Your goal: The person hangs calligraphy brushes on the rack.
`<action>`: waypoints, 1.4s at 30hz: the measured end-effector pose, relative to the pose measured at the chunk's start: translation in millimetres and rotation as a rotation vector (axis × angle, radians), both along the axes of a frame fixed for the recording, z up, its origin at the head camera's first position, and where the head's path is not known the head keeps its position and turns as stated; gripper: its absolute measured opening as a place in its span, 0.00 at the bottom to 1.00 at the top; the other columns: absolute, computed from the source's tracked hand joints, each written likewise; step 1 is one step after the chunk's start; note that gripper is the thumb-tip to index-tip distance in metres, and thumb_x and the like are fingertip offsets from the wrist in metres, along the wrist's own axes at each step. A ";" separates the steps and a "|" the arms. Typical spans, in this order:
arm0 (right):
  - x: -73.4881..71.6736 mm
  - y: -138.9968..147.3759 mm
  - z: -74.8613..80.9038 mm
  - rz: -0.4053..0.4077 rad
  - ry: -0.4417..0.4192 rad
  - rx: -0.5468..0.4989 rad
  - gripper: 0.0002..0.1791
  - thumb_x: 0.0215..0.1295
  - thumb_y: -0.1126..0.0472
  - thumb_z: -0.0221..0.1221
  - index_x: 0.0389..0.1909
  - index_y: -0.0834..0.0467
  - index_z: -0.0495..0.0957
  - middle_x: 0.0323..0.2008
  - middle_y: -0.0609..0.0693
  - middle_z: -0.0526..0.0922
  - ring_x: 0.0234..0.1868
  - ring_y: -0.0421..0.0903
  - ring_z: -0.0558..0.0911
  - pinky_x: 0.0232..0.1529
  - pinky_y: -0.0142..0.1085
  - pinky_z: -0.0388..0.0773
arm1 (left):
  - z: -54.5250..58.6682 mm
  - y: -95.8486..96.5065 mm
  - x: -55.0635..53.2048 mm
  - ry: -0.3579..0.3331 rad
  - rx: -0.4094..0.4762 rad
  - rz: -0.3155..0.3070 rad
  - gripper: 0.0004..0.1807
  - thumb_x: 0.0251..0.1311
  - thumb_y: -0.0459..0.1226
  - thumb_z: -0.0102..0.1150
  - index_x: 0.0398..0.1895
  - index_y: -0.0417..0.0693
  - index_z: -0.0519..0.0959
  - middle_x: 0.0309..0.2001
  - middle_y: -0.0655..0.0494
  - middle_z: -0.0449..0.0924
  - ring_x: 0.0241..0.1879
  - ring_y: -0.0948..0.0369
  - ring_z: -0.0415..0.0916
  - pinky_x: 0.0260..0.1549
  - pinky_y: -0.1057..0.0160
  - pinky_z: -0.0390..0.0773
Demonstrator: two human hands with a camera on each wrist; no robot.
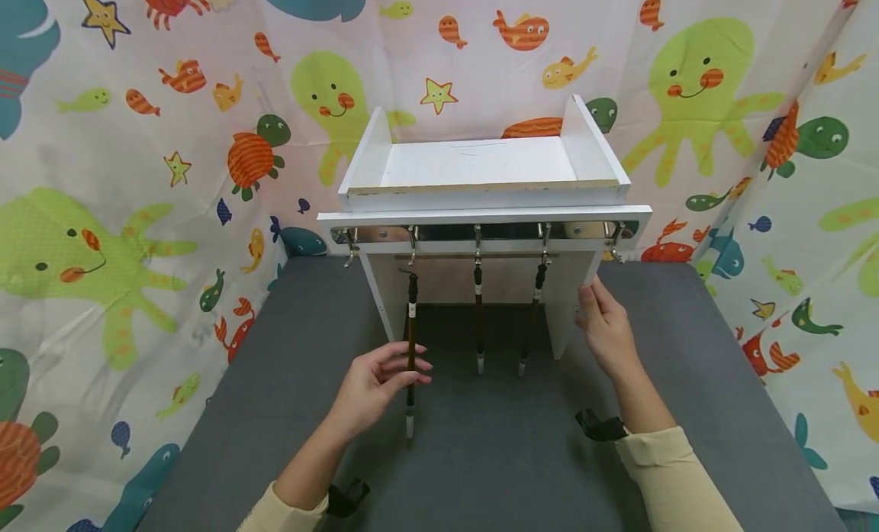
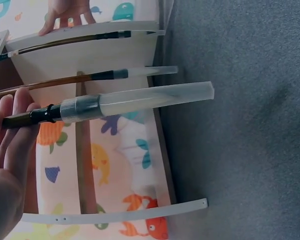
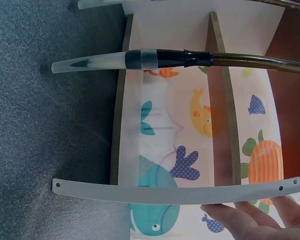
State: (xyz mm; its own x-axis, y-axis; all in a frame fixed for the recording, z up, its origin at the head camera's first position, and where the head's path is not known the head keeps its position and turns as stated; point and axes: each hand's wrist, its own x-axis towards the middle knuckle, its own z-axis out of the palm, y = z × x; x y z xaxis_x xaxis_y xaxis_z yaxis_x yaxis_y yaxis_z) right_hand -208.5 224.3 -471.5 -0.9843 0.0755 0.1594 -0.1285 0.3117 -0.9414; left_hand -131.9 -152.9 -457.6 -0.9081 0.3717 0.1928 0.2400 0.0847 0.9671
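Note:
A capped calligraphy brush (image 1: 411,318) hangs upright, cap down, between the thumb and fingers of my left hand (image 1: 374,383). Its top loop is close below the second hook from the left; whether they touch I cannot tell. In the left wrist view a clear cap (image 2: 157,97) covers the bristles. Two more capped brushes (image 1: 479,311) (image 1: 532,318) hang from hooks to the right. My right hand (image 1: 607,330) holds the front edge of the right side panel of a white shelf (image 1: 481,200). Fingers (image 3: 260,216) show beside that panel in the right wrist view.
A metal rail (image 1: 446,233) with several hooks runs under the shelf top. The outermost hooks (image 1: 351,246) (image 1: 616,242) carry nothing. Grey cloth (image 1: 481,471) covers the table, and a curtain (image 1: 206,120) printed with sea animals stands behind and at both sides.

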 end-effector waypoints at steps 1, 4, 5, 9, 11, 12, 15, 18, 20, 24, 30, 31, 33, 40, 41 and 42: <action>0.0 -0.2 -0.1 -0.001 0.000 0.000 0.34 0.79 0.39 0.43 0.80 0.40 0.50 0.78 0.55 0.57 0.74 0.64 0.63 0.58 0.64 0.72 | -0.2 -0.4 -0.6 0.007 0.000 -0.016 0.17 0.68 0.30 0.60 0.59 0.45 0.79 0.50 0.39 0.85 0.45 0.51 0.87 0.49 0.58 0.85; -0.2 -0.4 -0.8 -0.004 0.002 0.004 0.34 0.79 0.38 0.43 0.80 0.40 0.50 0.78 0.56 0.57 0.73 0.64 0.64 0.57 0.63 0.73 | -0.6 -1.7 -1.8 0.023 -0.001 -0.064 0.17 0.70 0.30 0.58 0.61 0.46 0.78 0.51 0.40 0.85 0.47 0.51 0.87 0.51 0.58 0.84; -0.3 -0.4 -0.8 -0.004 0.002 0.005 0.34 0.78 0.38 0.43 0.80 0.40 0.50 0.78 0.56 0.58 0.73 0.64 0.65 0.57 0.63 0.73 | -0.6 -2.0 -2.1 0.024 -0.005 -0.075 0.17 0.71 0.30 0.57 0.61 0.46 0.78 0.51 0.41 0.86 0.47 0.52 0.87 0.51 0.59 0.84; -0.1 -0.3 -0.5 -0.005 -0.003 0.009 0.34 0.78 0.38 0.43 0.80 0.40 0.50 0.78 0.56 0.58 0.73 0.64 0.65 0.57 0.63 0.73 | -1.1 -3.2 -3.2 0.020 -0.012 -0.104 0.17 0.73 0.31 0.55 0.62 0.47 0.77 0.50 0.46 0.86 0.49 0.52 0.86 0.53 0.59 0.83; 0.2 -0.4 -0.2 -0.007 -0.004 0.011 0.34 0.78 0.38 0.43 0.80 0.40 0.50 0.78 0.55 0.57 0.73 0.64 0.65 0.57 0.63 0.73 | -1.5 -3.5 -4.0 0.021 -0.009 -0.116 0.18 0.73 0.30 0.54 0.63 0.46 0.76 0.51 0.45 0.86 0.49 0.51 0.86 0.53 0.59 0.83; 0.3 -0.4 0.0 -0.007 -0.004 0.011 0.34 0.78 0.38 0.42 0.81 0.40 0.50 0.78 0.55 0.57 0.73 0.64 0.64 0.57 0.63 0.73 | -1.8 -3.7 -4.4 0.021 -0.006 -0.121 0.18 0.73 0.29 0.53 0.63 0.46 0.76 0.51 0.44 0.85 0.50 0.51 0.85 0.53 0.58 0.83; 0.6 -0.4 -0.2 -0.006 -0.005 0.007 0.34 0.78 0.38 0.42 0.81 0.40 0.49 0.78 0.55 0.57 0.74 0.63 0.64 0.58 0.63 0.73 | -2.6 -3.9 -5.9 0.013 0.003 -0.136 0.18 0.73 0.28 0.53 0.64 0.44 0.75 0.52 0.41 0.85 0.50 0.48 0.85 0.53 0.56 0.83; 1.0 -0.6 -0.2 -0.002 -0.005 0.000 0.34 0.79 0.38 0.42 0.81 0.40 0.49 0.78 0.55 0.57 0.74 0.64 0.63 0.58 0.64 0.71 | -3.9 -4.1 -7.4 -0.004 0.006 -0.143 0.19 0.73 0.27 0.53 0.64 0.43 0.74 0.52 0.41 0.85 0.50 0.48 0.85 0.52 0.55 0.83; 1.1 -0.7 -0.2 -0.001 -0.005 -0.004 0.34 0.79 0.38 0.42 0.81 0.40 0.49 0.79 0.55 0.56 0.74 0.64 0.63 0.59 0.65 0.71 | -5.0 -4.5 -8.5 -0.025 0.011 -0.144 0.19 0.72 0.27 0.53 0.64 0.44 0.74 0.52 0.41 0.85 0.50 0.48 0.85 0.52 0.54 0.83; 1.0 -0.8 -0.3 -0.001 -0.002 -0.009 0.33 0.79 0.39 0.42 0.80 0.39 0.50 0.79 0.55 0.56 0.74 0.64 0.62 0.59 0.65 0.70 | -7.5 -5.6 -10.9 -0.063 0.033 -0.147 0.20 0.72 0.26 0.53 0.65 0.44 0.74 0.52 0.41 0.85 0.51 0.48 0.85 0.52 0.54 0.83; 1.0 -0.7 0.3 -0.009 -0.005 -0.008 0.33 0.79 0.39 0.43 0.80 0.39 0.50 0.79 0.55 0.56 0.75 0.63 0.62 0.59 0.65 0.71 | -9.6 -5.2 -18.6 -0.072 0.048 -0.164 0.20 0.72 0.27 0.53 0.65 0.45 0.74 0.53 0.34 0.82 0.51 0.48 0.85 0.52 0.52 0.83; 1.1 -0.7 0.5 -0.012 -0.009 -0.008 0.34 0.79 0.38 0.43 0.80 0.39 0.50 0.79 0.54 0.56 0.75 0.63 0.62 0.59 0.65 0.71 | -10.1 -4.9 -20.4 -0.064 0.044 -0.164 0.20 0.72 0.27 0.53 0.65 0.45 0.74 0.53 0.33 0.82 0.51 0.49 0.85 0.52 0.52 0.83; 1.1 -0.7 0.5 -0.013 -0.014 -0.009 0.34 0.78 0.38 0.42 0.80 0.39 0.50 0.79 0.54 0.56 0.75 0.62 0.62 0.60 0.64 0.71 | -10.9 -4.4 -24.0 -0.054 0.039 -0.162 0.20 0.72 0.27 0.53 0.65 0.46 0.74 0.54 0.32 0.81 0.51 0.49 0.85 0.52 0.53 0.83; 0.7 -0.6 0.2 -0.006 -0.025 -0.008 0.35 0.78 0.37 0.42 0.81 0.40 0.49 0.79 0.55 0.56 0.75 0.62 0.62 0.60 0.63 0.71 | -20.1 -4.4 -33.6 -0.037 0.061 -0.175 0.20 0.72 0.26 0.53 0.66 0.43 0.73 0.54 0.28 0.80 0.51 0.48 0.85 0.51 0.54 0.84; 0.9 -0.5 0.2 -0.005 -0.026 -0.011 0.35 0.78 0.38 0.42 0.81 0.41 0.50 0.79 0.55 0.56 0.75 0.62 0.62 0.60 0.63 0.71 | -22.1 -4.3 -34.9 -0.037 0.063 -0.175 0.20 0.72 0.26 0.52 0.66 0.42 0.73 0.54 0.28 0.80 0.51 0.48 0.85 0.52 0.54 0.83; 1.1 -0.3 0.3 -0.003 -0.028 -0.015 0.34 0.78 0.38 0.42 0.81 0.41 0.50 0.79 0.55 0.56 0.75 0.62 0.62 0.61 0.63 0.71 | -24.2 -4.3 -36.3 -0.033 0.068 -0.177 0.20 0.72 0.26 0.52 0.66 0.42 0.73 0.54 0.29 0.80 0.52 0.47 0.85 0.52 0.54 0.83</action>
State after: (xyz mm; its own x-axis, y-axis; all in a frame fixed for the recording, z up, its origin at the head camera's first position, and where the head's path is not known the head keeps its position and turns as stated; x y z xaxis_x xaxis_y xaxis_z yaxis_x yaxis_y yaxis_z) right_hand -207.4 224.0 -471.2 -0.9881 0.0810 0.1309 -0.1013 0.2976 -0.9493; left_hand -168.1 -157.2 -481.8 -0.8361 0.5130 0.1945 0.2136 -0.0222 0.9767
